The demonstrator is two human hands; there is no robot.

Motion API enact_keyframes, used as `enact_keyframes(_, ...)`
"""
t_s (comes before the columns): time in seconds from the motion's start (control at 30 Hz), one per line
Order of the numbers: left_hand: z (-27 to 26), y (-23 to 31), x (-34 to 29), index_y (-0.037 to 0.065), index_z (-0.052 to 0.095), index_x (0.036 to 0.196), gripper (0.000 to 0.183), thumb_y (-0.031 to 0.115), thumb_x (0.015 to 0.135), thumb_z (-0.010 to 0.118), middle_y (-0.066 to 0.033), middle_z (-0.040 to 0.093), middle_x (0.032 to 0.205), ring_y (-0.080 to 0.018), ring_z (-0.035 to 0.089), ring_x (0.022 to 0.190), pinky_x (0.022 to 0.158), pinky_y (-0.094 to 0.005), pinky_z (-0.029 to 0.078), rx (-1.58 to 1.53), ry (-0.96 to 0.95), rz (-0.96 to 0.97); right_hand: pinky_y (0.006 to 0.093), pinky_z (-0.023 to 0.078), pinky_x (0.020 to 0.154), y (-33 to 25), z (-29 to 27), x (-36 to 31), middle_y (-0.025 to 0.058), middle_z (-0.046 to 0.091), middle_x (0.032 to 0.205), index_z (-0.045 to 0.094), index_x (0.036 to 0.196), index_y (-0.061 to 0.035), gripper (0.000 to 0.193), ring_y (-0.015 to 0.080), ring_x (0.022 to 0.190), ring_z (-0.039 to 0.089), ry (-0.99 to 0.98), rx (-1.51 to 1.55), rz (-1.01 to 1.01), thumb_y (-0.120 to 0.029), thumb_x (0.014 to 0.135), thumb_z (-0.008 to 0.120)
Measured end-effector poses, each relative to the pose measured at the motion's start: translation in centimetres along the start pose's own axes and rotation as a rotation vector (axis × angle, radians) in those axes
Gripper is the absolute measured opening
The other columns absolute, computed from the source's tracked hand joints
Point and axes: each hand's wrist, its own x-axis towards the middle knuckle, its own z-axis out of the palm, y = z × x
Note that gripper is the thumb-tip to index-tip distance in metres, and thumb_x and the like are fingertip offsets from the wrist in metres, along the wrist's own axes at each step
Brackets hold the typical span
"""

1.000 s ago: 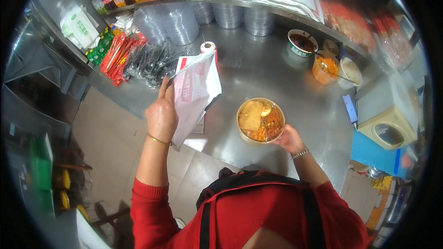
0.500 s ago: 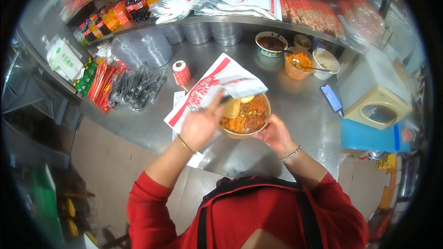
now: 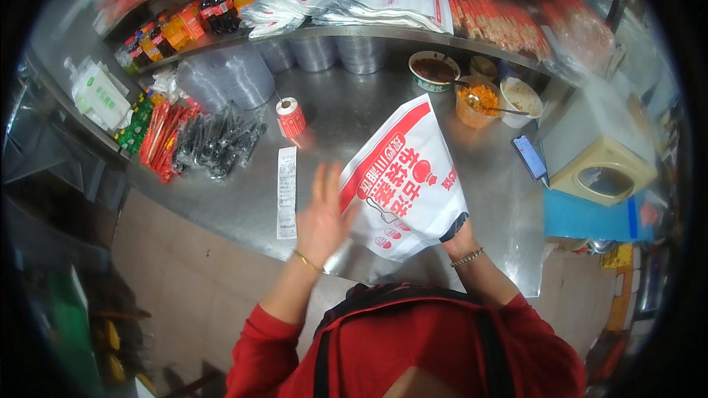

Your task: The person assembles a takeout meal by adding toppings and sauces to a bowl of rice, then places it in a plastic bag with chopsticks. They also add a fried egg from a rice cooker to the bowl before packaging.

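Observation:
A white plastic bag (image 3: 413, 177) with red print covers the middle of the steel counter. The bowl of food does not show; whatever lies inside or under the bag is hidden. At the bag's lower right corner, beside its black patch, my right hand (image 3: 460, 239) grips the bag, its fingers mostly out of sight behind it. My left hand (image 3: 324, 214) is beside the bag's left edge, open with fingers stretched out and slightly blurred. Left of that hand a printed receipt (image 3: 286, 195) lies flat. A red and white label roll (image 3: 290, 118) stands beyond the receipt.
Wrapped cutlery in red and black (image 3: 217, 144) is heaped at left. Clear plastic lids (image 3: 247, 77) stack under the bottle shelf. Tubs of sauce (image 3: 435, 68) and orange food (image 3: 478, 103) stand at back right, near a phone (image 3: 529, 156) and a cream machine (image 3: 601, 147).
The bag has swung across to the right and now hides the food bowl. My left hand has come off it and moved down. The receipt is now uncovered.

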Motion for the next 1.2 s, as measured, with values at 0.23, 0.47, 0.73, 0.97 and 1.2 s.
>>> enact_keyframes(0.23,10.4,-7.3,-0.3,0.015,0.054,0.118,0.038,0.016,0.080,0.058,-0.0149,0.066,0.086,-0.0324,0.064,0.078,0.067,-0.0402,0.050,-0.271,-0.194,-0.196,0.0446,0.040,0.097,0.4,1.7,-0.2,0.0126,0.055,0.119,0.047,0.123,-0.0039,0.044,0.0258,0.110,0.053,-0.209,-0.008,0.106,-0.028,0.086,0.046)
enact_keyframes(0.47,20.0,-2.1,-6.3,0.001,0.057,0.110,0.030,0.013,0.082,0.056,-0.0096,0.064,0.098,-0.0203,0.063,0.082,0.074,-0.0318,0.050,-1.010,-0.260,-0.322,0.0431,0.046,0.088,1.6,-0.4,1.2,0.0086,0.056,0.116,0.047,0.117,-0.0073,0.038,0.0213,0.099,0.056,0.078,-0.240,0.033,-0.021,0.082,0.048)
enact_keyframes(0.73,10.8,1.6,-5.7,0.008,0.061,0.098,0.018,0.020,0.085,0.057,-0.0070,0.065,0.078,-0.0198,0.064,0.070,0.062,-0.0318,0.050,-0.672,-0.632,0.152,0.0352,0.049,0.080,3.0,-4.2,2.9,0.0078,0.055,0.108,0.039,0.126,-0.0107,0.047,0.0198,0.097,0.056,0.066,-0.285,-0.023,-0.007,0.082,0.052)
enact_keyframes(0.97,12.2,3.0,2.7,0.009,0.058,0.110,0.037,0.015,0.073,0.062,-0.0094,0.056,0.115,-0.0296,0.054,0.101,0.085,-0.0473,0.041,0.062,-0.005,0.272,0.0325,0.045,0.073,2.5,-4.2,-0.8,0.0048,0.056,0.105,0.046,0.121,-0.0077,0.047,0.0184,0.093,0.055,0.173,-0.812,-0.056,-0.020,0.079,0.062)
enact_keyframes(1.2,14.1,2.1,7.0,0.013,0.065,0.090,0.017,0.014,0.074,0.057,-0.0079,0.059,0.098,-0.0268,0.059,0.088,0.072,-0.0391,0.050,0.183,-0.323,0.318,0.0374,0.037,0.085,4.0,-1.8,-5.9,0.0095,0.058,0.093,0.057,0.104,-0.0105,0.041,0.0260,0.092,0.052,-0.065,-1.868,-0.571,-0.027,0.070,0.073)
